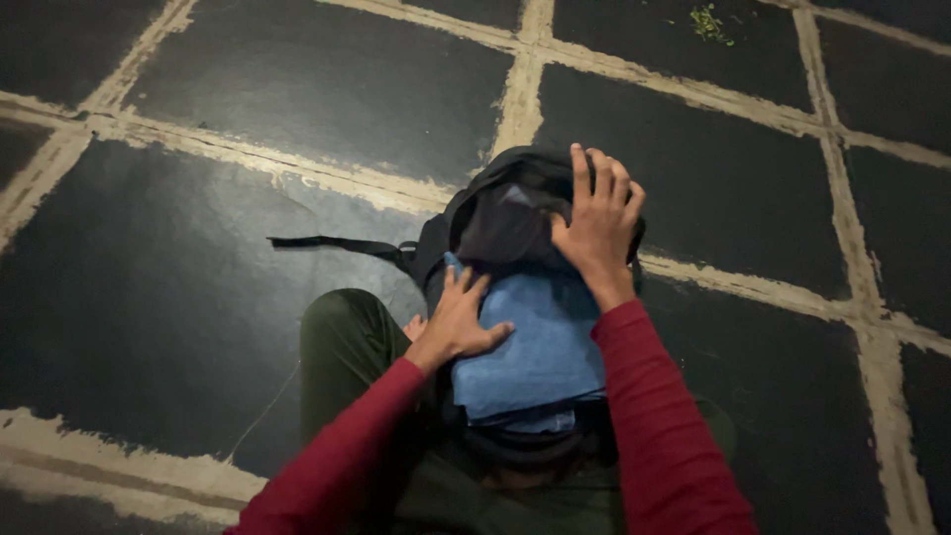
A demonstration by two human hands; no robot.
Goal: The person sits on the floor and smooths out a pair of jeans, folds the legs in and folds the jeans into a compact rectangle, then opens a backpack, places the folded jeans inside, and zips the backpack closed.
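The left hand (458, 319) lies flat, fingers spread, on a folded blue cloth (540, 347), pressing on its left edge without gripping it. The right hand (597, 223) is also spread open, palm down on the dark upper flap of a black backpack (495, 213), fingers pointing away from the person; it grasps nothing, only rests there. Both arms wear red sleeves (659, 426).

The blue cloth sits in the open mouth of the backpack, its far end tucked under the dark flap and its near end hanging out toward the person. The backpack lies against the person's lap, between the knees; the left leg in dark green trousers (347, 342) is bent just beside it, touching its side. A black strap (332, 244) runs out from the bag to the left, flat on the floor.

The floor (198, 287) is made of large dark stone slabs with wide pale joints (520, 94) between them, worn and uneven. The light is dim. A thin pale cord (265, 408) trails across the slab near the left knee. A small green scrap (706, 22) lies far off near the top edge.

Around the bag the slabs stretch wide on the left, the far side and the right.
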